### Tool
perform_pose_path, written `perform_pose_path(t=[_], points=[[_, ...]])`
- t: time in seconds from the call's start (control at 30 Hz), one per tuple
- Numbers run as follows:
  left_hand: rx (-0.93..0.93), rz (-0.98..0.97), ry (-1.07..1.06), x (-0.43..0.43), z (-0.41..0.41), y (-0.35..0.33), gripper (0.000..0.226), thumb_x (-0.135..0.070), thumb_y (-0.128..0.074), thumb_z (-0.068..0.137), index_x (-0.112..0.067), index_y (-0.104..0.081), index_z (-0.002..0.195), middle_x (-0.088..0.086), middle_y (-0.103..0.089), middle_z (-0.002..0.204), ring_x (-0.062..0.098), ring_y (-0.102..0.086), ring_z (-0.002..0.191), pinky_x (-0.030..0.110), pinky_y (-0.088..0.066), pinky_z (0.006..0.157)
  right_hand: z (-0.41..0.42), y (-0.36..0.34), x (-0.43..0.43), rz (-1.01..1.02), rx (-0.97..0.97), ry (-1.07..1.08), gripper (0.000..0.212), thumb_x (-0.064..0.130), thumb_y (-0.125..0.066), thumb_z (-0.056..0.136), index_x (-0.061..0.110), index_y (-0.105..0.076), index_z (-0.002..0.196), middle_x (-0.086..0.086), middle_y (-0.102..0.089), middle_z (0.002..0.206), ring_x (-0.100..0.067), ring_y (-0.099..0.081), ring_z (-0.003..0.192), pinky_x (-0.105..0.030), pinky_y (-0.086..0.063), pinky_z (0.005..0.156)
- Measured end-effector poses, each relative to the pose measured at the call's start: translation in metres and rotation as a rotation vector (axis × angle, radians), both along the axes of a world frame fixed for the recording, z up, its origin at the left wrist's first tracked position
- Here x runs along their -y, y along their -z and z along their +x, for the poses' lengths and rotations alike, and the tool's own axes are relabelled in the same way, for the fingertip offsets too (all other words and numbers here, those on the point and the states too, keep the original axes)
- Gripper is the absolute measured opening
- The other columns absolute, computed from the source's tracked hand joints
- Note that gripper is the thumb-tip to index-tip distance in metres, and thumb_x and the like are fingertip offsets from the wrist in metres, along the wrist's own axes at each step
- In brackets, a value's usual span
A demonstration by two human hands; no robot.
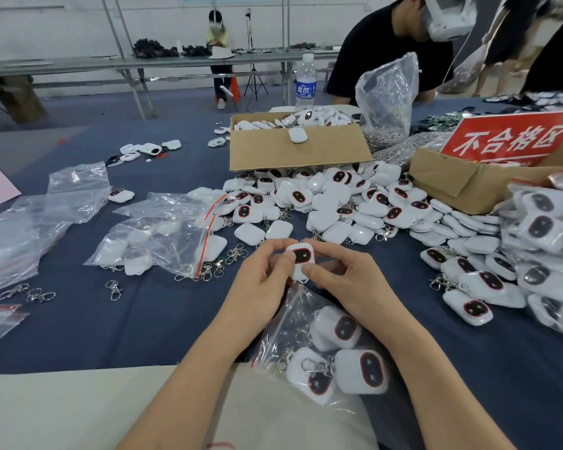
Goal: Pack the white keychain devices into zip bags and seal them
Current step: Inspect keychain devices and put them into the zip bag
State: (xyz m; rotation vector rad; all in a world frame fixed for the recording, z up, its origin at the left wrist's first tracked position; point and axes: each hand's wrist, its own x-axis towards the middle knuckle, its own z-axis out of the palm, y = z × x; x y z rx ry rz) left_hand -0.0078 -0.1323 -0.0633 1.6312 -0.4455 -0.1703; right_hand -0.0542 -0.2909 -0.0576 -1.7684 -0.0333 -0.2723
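At frame centre the left hand (pixel 267 274) and right hand (pixel 345 277) pinch one white keychain device (pixel 301 258) by its side edges, its long axis running up-down in the frame. The zip bag (pixel 285 319), holding three devices, lies on the bench (pixel 143 313) just below, its mouth seemingly toward both hands.

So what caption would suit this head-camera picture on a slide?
Left hand and right hand hold a white keychain device over a zip bag containing three more, beside a heap of devices.
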Motion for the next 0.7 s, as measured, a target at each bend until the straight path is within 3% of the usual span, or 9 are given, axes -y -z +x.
perform_pose_path(t=[0.07, 0.17, 0.5, 0.7], points=[[-0.005, 0.0, -0.003, 0.0, 0.0, 0.0, 0.018, -0.023, -0.053, 0.105, -0.033, -0.067, 0.111, 0.012, -0.071, 0.081, 0.019, -0.063, 0.072, 0.044, -0.054, 0.075, 0.001, 0.002, 0.0, -0.058, 0.001, 0.021, 0.041, 0.01, -0.072, 0.09, 0.046, -0.067, 0.11, 0.027, -0.073, 0.083, 0.005, -0.068, 0.073, -0.005, -0.047, 0.069], [0.019, 0.031, 0.004, 0.0, 0.0, 0.0, 0.019, -0.022, -0.054, 0.105, -0.035, -0.067, 0.11, -0.001, -0.07, 0.071, 0.013, -0.063, 0.067, 0.036, -0.052, 0.07, 0.003, 0.004, 0.001, -0.104, 0.005, 0.051, 0.04, 0.012, -0.073, 0.088, 0.048, -0.068, 0.108, 0.026, -0.073, 0.099, 0.0, -0.07, 0.082, -0.01, -0.05, 0.072], [0.03, 0.055, 0.016, -0.001, -0.001, -0.001, 0.019, -0.021, -0.055, 0.104, -0.035, -0.067, 0.109, 0.0, -0.074, 0.075, 0.01, -0.065, 0.067, 0.028, -0.053, 0.068, 0.005, 0.011, 0.004, -0.138, -0.015, 0.073, 0.035, 0.02, -0.074, 0.088, 0.042, -0.07, 0.116, 0.025, -0.071, 0.104, 0.0, -0.07, 0.085, -0.012, -0.052, 0.071], [0.048, 0.073, 0.054, 0.002, -0.004, -0.003, 0.023, -0.013, -0.065, 0.098, -0.03, -0.061, 0.112, -0.012, -0.076, 0.101, 0.011, -0.07, 0.095, 0.026, -0.054, 0.087, 0.005, 0.01, 0.007, -0.058, 0.03, 0.042, 0.033, 0.012, -0.073, 0.09, 0.039, -0.07, 0.11, 0.018, -0.074, 0.105, -0.005, -0.071, 0.089, -0.015, -0.053, 0.077]])
